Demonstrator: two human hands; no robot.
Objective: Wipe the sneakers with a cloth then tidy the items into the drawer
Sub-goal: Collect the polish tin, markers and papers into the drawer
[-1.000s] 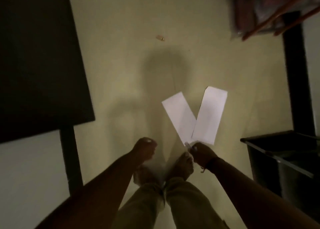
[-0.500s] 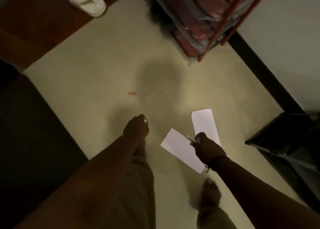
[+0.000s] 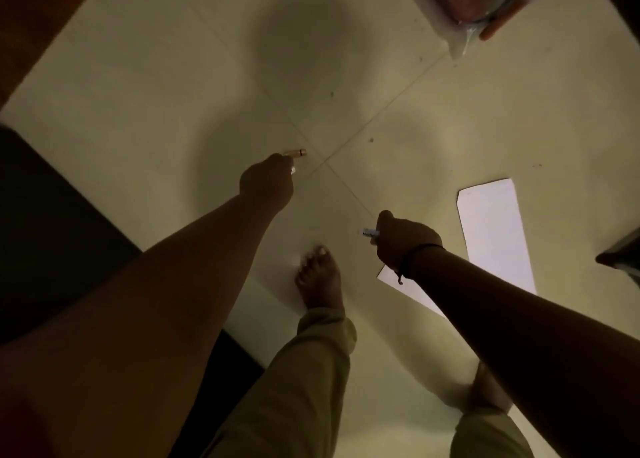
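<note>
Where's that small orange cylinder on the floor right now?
Head view, centre-left: the small orange cylinder lies on the pale floor tile, just beyond the left hand, near where the tile seams cross.

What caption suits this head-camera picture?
Left hand reaches toward a small orange object on the floor; right hand grips a small item.
</note>
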